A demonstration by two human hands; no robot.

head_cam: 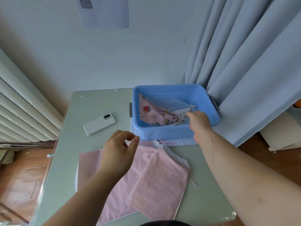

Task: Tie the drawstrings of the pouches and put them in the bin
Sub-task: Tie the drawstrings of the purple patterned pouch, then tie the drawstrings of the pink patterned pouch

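Head view is showing the right hand (199, 123) reaching over the near wall of the bin (162, 133), its fingers pointing down toward a white pouch (181, 111) lying among the others inside. The hand is facing away, so I cannot tell whether it is gripping that pouch or merely touching it. The left hand (118, 154) is hovering above the two pink pouches (160, 180) on the table (78, 111). Its fingers are loosely curled, with thumb and forefinger almost meeting, and nothing visible is between them.

The pink pouches are lying flat and overlapping, the smaller one on top, and their mouths look open and untied. Their cords (162, 141) are bunching right against the foot of the bin.

The likely trouble is in that overlap: lifting one pouch is probably going to drag the other, perhaps toward the near table edge, where the lower one is already lying close. The cords may also catch under the bin when pulled, shifting the bin, which is sitting at the far corner against the curtain (244, 70). The phone (99, 123) is lying near the left hand's path and could get knocked. The cords look thin, so a rushed knot may slip loose once the pouch is dropped in.
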